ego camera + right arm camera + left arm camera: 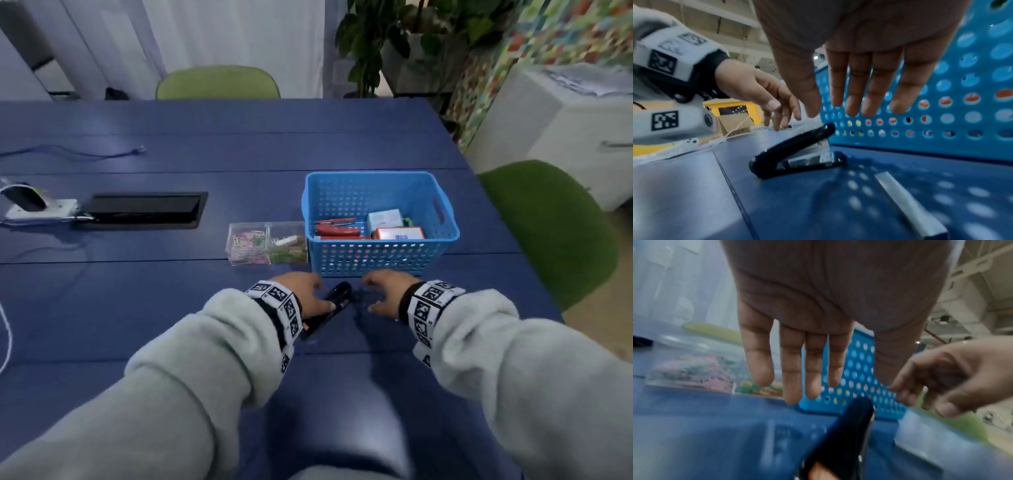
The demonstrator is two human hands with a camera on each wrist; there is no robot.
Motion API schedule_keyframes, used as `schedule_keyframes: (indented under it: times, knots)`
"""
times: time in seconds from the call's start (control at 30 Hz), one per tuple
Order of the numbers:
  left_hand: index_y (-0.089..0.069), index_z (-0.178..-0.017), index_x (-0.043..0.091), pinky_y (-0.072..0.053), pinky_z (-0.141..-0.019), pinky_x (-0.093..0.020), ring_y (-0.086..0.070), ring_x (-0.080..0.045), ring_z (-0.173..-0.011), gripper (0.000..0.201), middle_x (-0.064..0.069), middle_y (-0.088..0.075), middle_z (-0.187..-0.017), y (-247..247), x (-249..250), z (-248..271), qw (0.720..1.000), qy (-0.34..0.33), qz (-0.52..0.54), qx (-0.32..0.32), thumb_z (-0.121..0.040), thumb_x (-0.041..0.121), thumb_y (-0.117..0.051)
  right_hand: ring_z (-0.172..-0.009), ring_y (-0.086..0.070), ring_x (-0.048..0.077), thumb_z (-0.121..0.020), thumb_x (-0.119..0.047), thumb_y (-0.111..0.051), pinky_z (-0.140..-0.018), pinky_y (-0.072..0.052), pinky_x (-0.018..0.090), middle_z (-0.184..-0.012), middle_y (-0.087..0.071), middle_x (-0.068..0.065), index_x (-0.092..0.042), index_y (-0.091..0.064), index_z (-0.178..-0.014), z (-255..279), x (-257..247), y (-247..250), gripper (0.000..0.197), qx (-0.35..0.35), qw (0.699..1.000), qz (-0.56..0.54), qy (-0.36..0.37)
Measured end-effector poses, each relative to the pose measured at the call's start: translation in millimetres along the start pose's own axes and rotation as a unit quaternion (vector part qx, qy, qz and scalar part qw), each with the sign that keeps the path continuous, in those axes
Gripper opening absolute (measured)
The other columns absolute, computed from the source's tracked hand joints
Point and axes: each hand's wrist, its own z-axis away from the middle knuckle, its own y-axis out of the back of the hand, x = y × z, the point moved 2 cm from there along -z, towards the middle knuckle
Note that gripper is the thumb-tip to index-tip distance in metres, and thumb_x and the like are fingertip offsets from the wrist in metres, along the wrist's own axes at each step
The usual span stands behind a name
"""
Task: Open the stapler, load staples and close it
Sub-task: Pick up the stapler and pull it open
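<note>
A black stapler [329, 310] lies on the blue table just in front of the blue basket. In the right wrist view the stapler [797, 151] sits with its top arm down, tip raised slightly. A silver strip of staples [910, 206] lies on the table beside it. My left hand [306, 296] hovers over the stapler's left side with fingers straight and spread, holding nothing [797, 378]. My right hand [385, 291] hangs to the stapler's right, fingers relaxed and empty [859, 100].
The blue perforated basket [380, 257] holds a red stapler [337, 228] and small boxes. A clear box of coloured paper clips [267, 243] stands left of it. A cable hatch [144, 209] and a power strip [37, 207] lie far left. Green chairs stand around the table.
</note>
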Motion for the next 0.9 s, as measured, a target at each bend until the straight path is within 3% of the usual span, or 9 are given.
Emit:
schedule_keyframes:
  times: [0.17,0.33,0.47,0.6,0.77,0.83,0.9]
  knots:
    - [-0.056,-0.113,0.02,-0.045,-0.078,-0.031,-0.061,-0.026,-0.105,0.049,-0.006,-0.066,-0.116,-17.9,9.2,-14.4,0.999,-0.014,0.008,-0.042,-0.074,0.048,-0.067,-0.12,-0.051,0.028,-0.072,-0.023,-0.072,-0.101,-0.043,0.033,-0.133,-0.053,0.01,-0.018,-0.048,-0.126,-32.8,-4.6,-17.3,0.06,-0.043,0.998,0.036,-0.012]
    - [-0.054,-0.114,0.018,-0.041,-0.073,-0.029,-0.062,-0.028,-0.105,0.042,-0.008,-0.066,-0.114,-23.8,11.1,-20.5,0.999,-0.015,0.017,-0.024,-0.076,0.033,-0.067,-0.117,-0.053,0.028,-0.071,-0.029,-0.074,-0.098,-0.043,0.033,-0.128,-0.054,0.009,-0.019,-0.05,-0.123,-54.9,-6.2,-27.9,0.059,-0.063,0.996,0.067,-0.009]
    - [-0.053,-0.101,0.017,-0.04,-0.066,-0.03,-0.062,-0.028,-0.09,0.028,-0.009,-0.066,-0.102,-26.6,12.5,-19.2,0.999,-0.029,0.035,-0.022,-0.077,0.026,-0.065,-0.114,-0.053,0.029,-0.071,-0.031,-0.073,-0.096,-0.046,0.036,-0.123,-0.053,0.01,-0.022,-0.053,-0.12,-61.0,-5.3,-37.5,0.054,-0.072,0.995,0.072,0.0]
    - [-0.052,-0.095,0.019,-0.038,-0.067,-0.028,-0.055,-0.023,-0.083,0.028,-0.002,-0.058,-0.09,-25.8,13.0,-12.7,0.997,-0.044,0.057,-0.017,-0.073,0.024,-0.067,-0.114,-0.052,0.031,-0.07,-0.036,-0.073,-0.097,-0.047,0.039,-0.119,-0.055,0.01,-0.023,-0.056,-0.114,-56.6,-4.6,-40.1,0.049,-0.068,0.993,0.097,0.017]
    - [-0.053,-0.094,0.022,-0.045,-0.07,-0.026,-0.054,-0.019,-0.078,0.032,0.004,-0.056,-0.082,-17.8,4.1,4.0,0.982,-0.064,0.174,0.031,-0.068,0.016,-0.071,-0.11,-0.052,0.029,-0.072,-0.033,-0.073,-0.089,-0.046,0.036,-0.113,-0.058,0.009,-0.018,-0.06,-0.107,-47.2,-0.2,-35.4,0.041,-0.059,0.991,0.116,0.027]
    - [-0.052,-0.085,0.023,-0.047,-0.068,-0.022,-0.056,-0.02,-0.075,0.029,0.004,-0.059,-0.074,-16.1,-6.4,12.9,0.969,-0.052,0.236,0.049,-0.066,0.013,-0.071,-0.105,-0.055,0.029,-0.073,-0.034,-0.072,-0.087,-0.048,0.037,-0.111,-0.059,0.009,-0.016,-0.061,-0.102,-44.0,0.7,-34.9,0.036,-0.065,0.99,0.123,0.022]
    - [-0.055,-0.081,0.02,-0.053,-0.074,-0.029,-0.062,-0.026,-0.079,0.026,-0.003,-0.066,-0.079,-15.7,-20.2,20.9,0.956,-0.045,0.279,0.084,-0.063,0.011,-0.071,-0.102,-0.057,0.03,-0.073,-0.033,-0.073,-0.087,-0.051,0.038,-0.11,-0.06,0.009,-0.016,-0.062,-0.099,-41.2,-0.5,-34.9,0.033,-0.067,0.99,0.119,0.02]
